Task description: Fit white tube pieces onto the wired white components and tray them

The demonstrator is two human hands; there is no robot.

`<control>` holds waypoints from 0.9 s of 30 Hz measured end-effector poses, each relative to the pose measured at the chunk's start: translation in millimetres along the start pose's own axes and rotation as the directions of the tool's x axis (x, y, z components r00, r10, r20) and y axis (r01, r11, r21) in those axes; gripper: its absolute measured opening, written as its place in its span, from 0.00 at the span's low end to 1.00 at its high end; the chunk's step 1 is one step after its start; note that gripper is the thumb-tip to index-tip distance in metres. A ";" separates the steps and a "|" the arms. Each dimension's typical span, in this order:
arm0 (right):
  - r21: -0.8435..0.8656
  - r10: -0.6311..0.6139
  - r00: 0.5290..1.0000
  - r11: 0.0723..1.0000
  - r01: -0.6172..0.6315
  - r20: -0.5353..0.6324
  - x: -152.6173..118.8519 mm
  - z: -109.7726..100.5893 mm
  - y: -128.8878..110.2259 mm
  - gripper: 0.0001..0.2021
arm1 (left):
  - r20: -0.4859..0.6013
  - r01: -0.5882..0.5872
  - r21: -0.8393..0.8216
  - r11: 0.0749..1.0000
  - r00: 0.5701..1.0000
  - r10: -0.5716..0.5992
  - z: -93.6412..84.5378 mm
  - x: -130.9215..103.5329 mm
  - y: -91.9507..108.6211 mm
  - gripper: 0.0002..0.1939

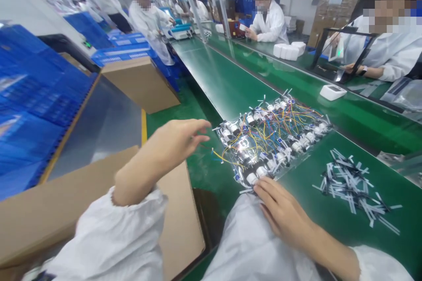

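On the green bench lies a clear plastic tray [298, 162] holding rows of small white-and-black cylindrical parts [262, 171], with yellow, red and blue wires [263, 134] tangled in the middle. My left hand [174, 140] is in the air just left of the tray, fingers stretched out and apart, with nothing seen in it. Close by, a yellow wire end [216, 153] hangs over the tray's left edge. My right hand [283, 206] rests its stretched fingertips against the parts at the tray's near corner. Whatever lies beneath those fingers is hidden.
A pile of black and pale strips [351, 184] lies right of the tray. Cardboard boxes [180, 224] stand below left, with blue crates [29, 109] beyond. Across the green conveyor [237, 79] co-workers in white sit near white boxes [288, 51] and a white device [332, 92].
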State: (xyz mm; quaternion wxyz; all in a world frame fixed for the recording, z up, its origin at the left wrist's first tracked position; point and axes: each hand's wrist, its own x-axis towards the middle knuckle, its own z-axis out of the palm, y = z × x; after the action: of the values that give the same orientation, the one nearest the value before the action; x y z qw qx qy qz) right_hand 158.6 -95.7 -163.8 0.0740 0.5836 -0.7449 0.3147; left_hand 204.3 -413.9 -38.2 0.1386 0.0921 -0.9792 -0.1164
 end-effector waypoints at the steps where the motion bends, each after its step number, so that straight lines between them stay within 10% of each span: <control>1: 0.017 0.003 0.999 1.000 -0.002 -0.035 -2.9 -1.0 0.3 0.20 | -0.109 0.028 0.013 1.000 0.994 -0.026 -8.5 -4.7 -1.2 0.10; 5: 0.099 0.094 0.992 0.991 -0.086 -0.083 -16.9 -4.7 5.8 0.20 | -0.531 0.160 -0.082 0.984 0.828 -0.179 -28.6 -22.0 -10.8 0.18; 9: 0.171 0.218 0.974 0.959 -0.225 0.055 -27.6 -2.8 12.7 0.23 | -0.582 0.312 -0.289 0.905 0.694 -0.424 -2.7 -35.4 -40.3 0.17; 15: 0.198 0.303 0.942 0.924 -0.328 0.147 -28.5 0.5 13.2 0.28 | -0.134 0.443 -0.436 0.783 0.829 -0.544 87.4 -54.2 -70.4 0.21; 19: 0.352 0.415 0.891 0.819 -0.454 0.183 -29.2 1.4 8.8 0.30 | -0.061 0.525 -0.529 0.667 0.760 -0.647 131.1 -55.4 -80.4 0.24; 23: 0.417 0.474 0.824 0.712 -0.565 0.310 -28.9 -0.4 2.3 0.37 | -0.046 0.579 -0.589 0.564 0.673 -0.739 136.9 -32.7 -104.7 0.24; 27: 0.353 0.463 0.791 0.719 -0.599 0.401 -18.2 -6.7 -0.3 0.39 | 0.050 0.531 -0.600 0.598 0.771 -0.635 113.4 19.6 -121.9 0.22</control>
State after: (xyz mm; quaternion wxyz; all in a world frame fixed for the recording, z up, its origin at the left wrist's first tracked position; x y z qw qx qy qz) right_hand 162.8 -77.1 -167.1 -0.2692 0.3814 -0.7871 0.4032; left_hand 170.6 -511.6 -170.1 0.1963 0.3703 -0.7937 -0.4409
